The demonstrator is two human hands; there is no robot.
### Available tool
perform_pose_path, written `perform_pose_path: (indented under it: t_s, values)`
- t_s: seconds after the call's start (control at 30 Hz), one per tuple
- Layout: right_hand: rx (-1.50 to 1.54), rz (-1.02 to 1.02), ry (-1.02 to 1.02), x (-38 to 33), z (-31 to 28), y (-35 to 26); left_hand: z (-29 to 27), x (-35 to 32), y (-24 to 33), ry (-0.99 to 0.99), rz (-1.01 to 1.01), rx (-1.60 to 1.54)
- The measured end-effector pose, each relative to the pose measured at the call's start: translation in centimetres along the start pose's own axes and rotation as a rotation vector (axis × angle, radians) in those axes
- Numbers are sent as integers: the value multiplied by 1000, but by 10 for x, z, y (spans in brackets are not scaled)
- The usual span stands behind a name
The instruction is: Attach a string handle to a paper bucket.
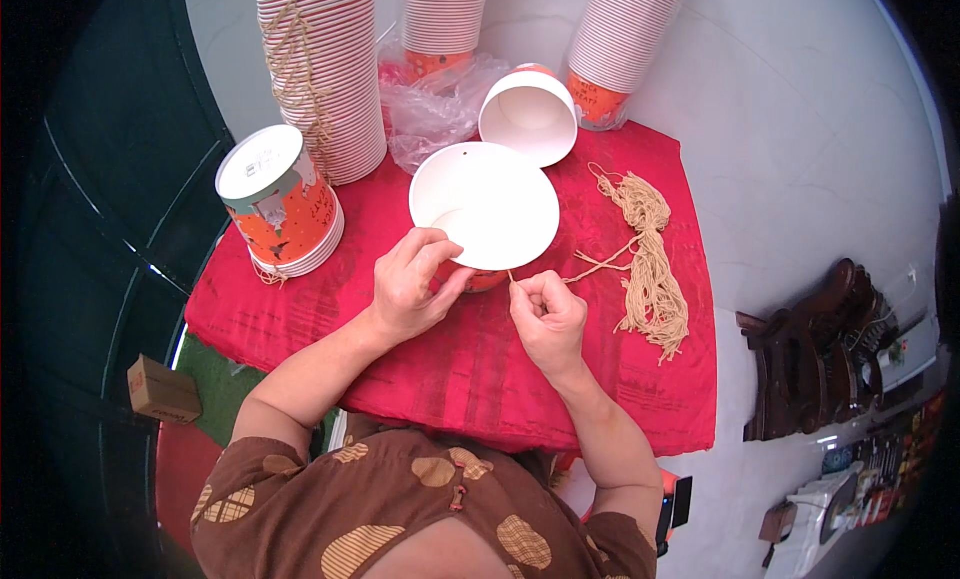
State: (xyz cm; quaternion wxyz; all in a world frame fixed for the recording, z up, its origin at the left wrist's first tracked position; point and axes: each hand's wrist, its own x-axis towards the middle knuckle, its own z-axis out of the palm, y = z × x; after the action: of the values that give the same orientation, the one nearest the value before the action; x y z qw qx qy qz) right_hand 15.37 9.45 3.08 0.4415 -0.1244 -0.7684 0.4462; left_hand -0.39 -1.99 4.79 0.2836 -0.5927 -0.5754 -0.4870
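A white-lined paper bucket [500,204] with an orange outside stands in front of me, its open mouth tilted up toward me. My left hand [412,284] is closed on its near left rim, thumb outside and fingers over the edge. Just right of that, my right hand [548,319] pinches a thin tan cord [511,276] at the near side of the bucket. Where the cord meets the bucket is too small to make out. A small dark hole shows near the far rim. To the right lies a loose bundle of tan cords [652,264], some strands trailing toward my right hand.
Upside-down orange buckets [280,214] stand at the left. Behind them rises a tall bucket stack [330,89] with cords hanging down it. A clear plastic bag [435,119], a tipped bucket [530,117] and another stack [625,39] line the back of the red-covered table [450,389].
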Motion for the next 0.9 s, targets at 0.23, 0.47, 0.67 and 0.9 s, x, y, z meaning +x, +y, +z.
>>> perform_pose_path:
  t_s: [0.23, 0.47, 0.67, 0.9]
  values:
    - [-1, 0, 9, 1, 0, 1, 0, 0, 2, -12, 2, 7]
    - [67, 36, 25, 1, 3, 4, 2, -3, 4, -4, 25, 2]
    - [251, 156, 22, 2, 1, 6, 3, -3, 7, 0, 71, 9]
    - [645, 459, -9, 7, -8, 1, 9, -5, 10, -25, 106, -1]
